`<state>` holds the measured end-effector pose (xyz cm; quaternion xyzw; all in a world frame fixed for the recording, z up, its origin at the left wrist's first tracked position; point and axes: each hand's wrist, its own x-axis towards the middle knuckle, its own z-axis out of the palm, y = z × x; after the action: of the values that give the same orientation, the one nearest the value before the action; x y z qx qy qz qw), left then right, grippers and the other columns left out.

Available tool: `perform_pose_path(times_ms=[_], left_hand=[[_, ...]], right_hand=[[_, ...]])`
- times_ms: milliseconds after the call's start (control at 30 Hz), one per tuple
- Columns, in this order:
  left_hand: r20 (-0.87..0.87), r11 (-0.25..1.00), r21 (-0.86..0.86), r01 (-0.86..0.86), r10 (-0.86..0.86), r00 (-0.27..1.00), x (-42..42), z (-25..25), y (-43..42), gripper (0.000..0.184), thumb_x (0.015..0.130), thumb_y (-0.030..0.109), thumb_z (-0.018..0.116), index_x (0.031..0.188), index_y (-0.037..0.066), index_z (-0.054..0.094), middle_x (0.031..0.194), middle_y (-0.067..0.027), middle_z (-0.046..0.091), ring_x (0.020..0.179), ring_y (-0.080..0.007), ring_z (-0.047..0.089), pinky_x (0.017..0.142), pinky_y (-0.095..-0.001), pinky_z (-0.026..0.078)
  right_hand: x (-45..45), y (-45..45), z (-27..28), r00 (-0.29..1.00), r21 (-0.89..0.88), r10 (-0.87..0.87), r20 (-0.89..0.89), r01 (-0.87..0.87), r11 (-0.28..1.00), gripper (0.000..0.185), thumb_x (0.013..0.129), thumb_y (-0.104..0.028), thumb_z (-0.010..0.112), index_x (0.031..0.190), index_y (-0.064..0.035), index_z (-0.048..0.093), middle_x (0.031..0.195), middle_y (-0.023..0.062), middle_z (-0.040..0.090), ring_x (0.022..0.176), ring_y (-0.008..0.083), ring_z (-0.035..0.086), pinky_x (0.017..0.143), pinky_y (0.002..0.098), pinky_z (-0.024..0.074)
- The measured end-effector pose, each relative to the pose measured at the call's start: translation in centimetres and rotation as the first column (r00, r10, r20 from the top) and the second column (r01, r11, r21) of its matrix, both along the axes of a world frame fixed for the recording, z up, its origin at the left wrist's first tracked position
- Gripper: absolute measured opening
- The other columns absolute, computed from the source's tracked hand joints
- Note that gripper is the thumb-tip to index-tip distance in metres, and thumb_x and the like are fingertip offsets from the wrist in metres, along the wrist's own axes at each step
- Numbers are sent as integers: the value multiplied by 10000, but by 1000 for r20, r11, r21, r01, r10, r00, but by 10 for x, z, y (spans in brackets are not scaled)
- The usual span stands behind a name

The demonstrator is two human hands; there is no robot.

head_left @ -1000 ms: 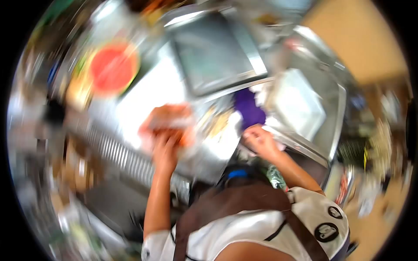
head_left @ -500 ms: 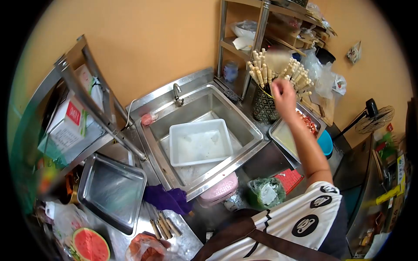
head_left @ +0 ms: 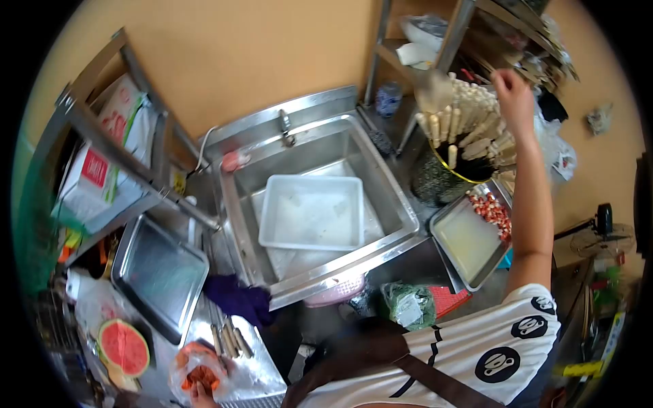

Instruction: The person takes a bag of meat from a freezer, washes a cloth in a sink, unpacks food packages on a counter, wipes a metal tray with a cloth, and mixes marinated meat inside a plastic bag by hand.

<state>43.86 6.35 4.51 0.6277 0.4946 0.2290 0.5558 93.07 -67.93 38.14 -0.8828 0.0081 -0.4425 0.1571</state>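
My right hand [head_left: 515, 95] is raised above the right rim of a dark patterned bucket [head_left: 430, 178] full of wooden-handled skewers [head_left: 469, 126]. Its fingers are pinched together; what they hold, if anything, is too small to make out. Beside the bucket, below my forearm, lies a metal tray [head_left: 457, 234] with red and white meat pieces [head_left: 491, 212] at one end. At the bottom edge, my left hand [head_left: 202, 397] shows only in part, fingers closed against a clear plastic bag [head_left: 182, 372] with orange-red contents. Several wooden-handled tools [head_left: 231, 340] lie near that bag.
A white plastic tub [head_left: 313, 212] sits in the steel sink [head_left: 381, 197] under a tap [head_left: 286, 128]. On the left are an empty metal tray [head_left: 160, 279], a purple cloth [head_left: 239, 299] and a cut watermelon [head_left: 124, 348]. A metal shelf [head_left: 449, 41] stands behind the bucket.
My right hand has moved up and right, away from the skewer handles. My left hand has come into view at the bottom by the plastic bag. The camera view has shifted.
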Motion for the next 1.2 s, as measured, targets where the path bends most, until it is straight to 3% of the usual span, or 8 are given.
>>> perform_pose_path(times_ms=[267,367,500,533,700,767,800,1200], left_hand=[[-735,922,305,236,71,674,23,21,-7,435,792,423,610,1069,90,647,1099,-55,628,962,-265,599,831,-334,463],[-545,953,189,237,-99,832,29,4,-9,536,773,500,590,1180,152,585,1218,-82,555,1071,-231,548,917,-341,413],[-710,875,251,414,-124,693,23,-5,0,550,774,418,592,1231,152,442,1103,-127,541,1063,-209,465,931,-329,330],[-654,894,270,357,-102,750,36,-6,-4,414,806,354,548,1142,131,455,1012,-105,524,967,-196,459,838,-316,343],[-205,950,314,-5,73,976,51,32,-88,155,878,179,450,864,42,521,741,-51,506,703,-219,501,653,-357,438],[-653,630,693,349,345,674,33,7,-78,205,793,172,568,957,51,582,1107,-121,538,966,-293,557,829,-349,455],[-705,863,491,118,314,636,54,42,-99,304,773,153,589,1064,65,588,1217,-140,510,1114,-330,501,945,-369,398],[-513,747,655,113,330,792,50,9,-73,278,723,132,647,985,47,612,1009,-140,578,966,-309,554,843,-375,449]], right_hand=[[184,-146,-11,658,25,-53,-751,108,994,150,733,-170,597,694,-30,633,656,106,623,550,235,603,529,338,483],[252,-190,-29,648,-770,-447,-617,-614,173,203,779,-233,597,754,-41,658,662,162,618,576,308,591,517,420,465],[273,-195,-74,647,-758,-583,-491,12,652,290,800,-339,577,809,-66,672,750,159,648,695,274,630,621,400,484],[301,-238,-96,871,-970,-433,-231,-241,33,347,879,-341,504,860,-37,670,849,162,655,742,277,621,638,396,492],[293,-170,-142,821,-337,58,-568,-296,894,330,886,-321,494,898,-32,653,885,161,645,771,274,614,673,392,485],[261,-126,-138,842,-221,126,-525,-278,935,324,889,-312,490,913,-30,647,899,160,640,783,273,612,687,391,482],[246,-107,-137,853,-185,153,-499,-277,943,321,890,-308,488,920,-29,643,906,160,638,789,273,611,694,390,480],[121,-5,-92,900,-54,341,-271,-368,928,297,908,-259,464,1011,-18,603,992,158,612,860,266,595,778,382,462]])
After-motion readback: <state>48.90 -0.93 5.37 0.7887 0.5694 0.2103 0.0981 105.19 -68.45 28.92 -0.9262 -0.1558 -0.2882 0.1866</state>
